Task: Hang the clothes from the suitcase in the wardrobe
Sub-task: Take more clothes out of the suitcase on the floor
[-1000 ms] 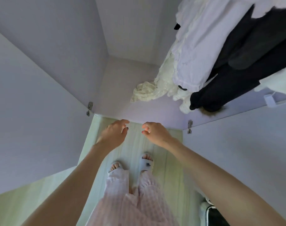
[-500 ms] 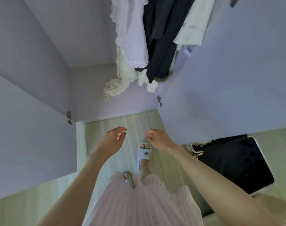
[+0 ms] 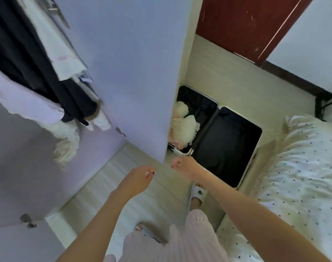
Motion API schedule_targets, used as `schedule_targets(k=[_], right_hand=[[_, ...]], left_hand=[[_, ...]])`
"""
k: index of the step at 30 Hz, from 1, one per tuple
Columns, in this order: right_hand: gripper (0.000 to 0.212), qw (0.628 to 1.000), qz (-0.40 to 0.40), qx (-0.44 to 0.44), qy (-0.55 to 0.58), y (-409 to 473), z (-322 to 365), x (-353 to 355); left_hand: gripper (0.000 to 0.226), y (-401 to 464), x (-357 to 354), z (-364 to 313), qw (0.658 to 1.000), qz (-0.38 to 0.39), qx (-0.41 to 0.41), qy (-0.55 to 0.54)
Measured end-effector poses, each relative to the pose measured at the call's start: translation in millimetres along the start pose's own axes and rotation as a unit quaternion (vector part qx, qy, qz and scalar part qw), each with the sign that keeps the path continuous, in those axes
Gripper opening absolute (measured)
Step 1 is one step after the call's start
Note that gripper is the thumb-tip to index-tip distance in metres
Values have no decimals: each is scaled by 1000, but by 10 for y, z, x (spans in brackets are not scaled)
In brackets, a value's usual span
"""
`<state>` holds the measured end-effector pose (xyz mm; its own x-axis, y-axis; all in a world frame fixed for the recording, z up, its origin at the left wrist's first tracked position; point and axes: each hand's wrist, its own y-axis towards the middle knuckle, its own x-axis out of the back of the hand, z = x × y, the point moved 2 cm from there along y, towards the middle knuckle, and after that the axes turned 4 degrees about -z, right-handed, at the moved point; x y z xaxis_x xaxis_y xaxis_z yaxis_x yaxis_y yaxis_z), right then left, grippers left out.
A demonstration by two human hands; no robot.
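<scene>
An open black suitcase (image 3: 227, 140) lies on the floor right of the wardrobe's open door (image 3: 131, 69). A pile of cream and pink clothes (image 3: 183, 126) lies in its left half, partly hidden by the door. Inside the wardrobe (image 3: 19, 148) at the left hang dark, white and lilac garments (image 3: 38, 76). My left hand (image 3: 137, 179) and my right hand (image 3: 184, 165) hover in front of me above the floor, fingers loosely curled, holding nothing. The right hand is near the suitcase's near corner.
A bed (image 3: 301, 167) with a white dotted cover stands at the right, close to the suitcase. A dark red door (image 3: 242, 25) is at the back. My slippered feet (image 3: 197, 193) stand on the pale wood floor between wardrobe and bed.
My view has swung right from the wardrobe interior to the suitcase and bed. Both hands stay empty in front of me.
</scene>
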<state>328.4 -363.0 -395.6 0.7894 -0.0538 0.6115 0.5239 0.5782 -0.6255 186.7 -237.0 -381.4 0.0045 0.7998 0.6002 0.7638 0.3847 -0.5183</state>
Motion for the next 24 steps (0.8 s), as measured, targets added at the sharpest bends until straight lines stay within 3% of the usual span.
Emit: schedule_targets(k=[7, 11, 18, 24], right_hand=[[29, 999, -22, -12, 23, 381, -928, 862], [30, 999, -26, -30, 38, 856, -1531, 1363], [33, 996, -34, -47, 63, 1827, -2301, 1791], [33, 996, -37, -60, 62, 2990, -2884, 1553]], left_hand=[[32, 888, -574, -1120, 995, 71, -31, 63], [31, 1557, -994, -1546, 996, 81, 4, 43], [33, 2852, -1380, -1584, 995, 52, 76, 23], [35, 4110, -1894, -1145, 993, 44, 98, 50]])
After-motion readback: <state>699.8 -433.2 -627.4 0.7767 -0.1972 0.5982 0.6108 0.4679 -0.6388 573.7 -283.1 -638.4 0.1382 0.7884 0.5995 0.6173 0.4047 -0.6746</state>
